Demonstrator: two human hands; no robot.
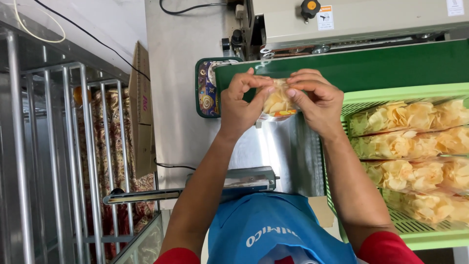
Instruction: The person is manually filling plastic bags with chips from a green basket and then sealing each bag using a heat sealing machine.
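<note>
Clear plastic is what both hands are pinching: a small bag of yellow chips (277, 101) is hanging between them, just in front of the green belt (391, 66) of the sealing machine (351, 19). The left hand (239, 105) is closing thumb and fingers on the left upper edge of the bag, and the right hand (317, 100) is doing the same on the right upper edge, so both grips are clamped on the bag and not standing apart.

The bag's open mouth is running left to right between the two grips, parallel to the belt, and its filled body is lying below the fingers, toward the person. The belt is lying directly beyond the fingertips, very near. Both hands are about equally close to it; the right hand is nearer to the green basket (371, 95), which is standing just beside that wrist and is holding more bags of chips (410, 146) in rows.

Under the hands the steel table (185, 98) is showing, with a patterned tray (207, 88) to the left of the left hand. A hand sealer (195, 188) is lying near the left forearm, well apart from the bag.
</note>
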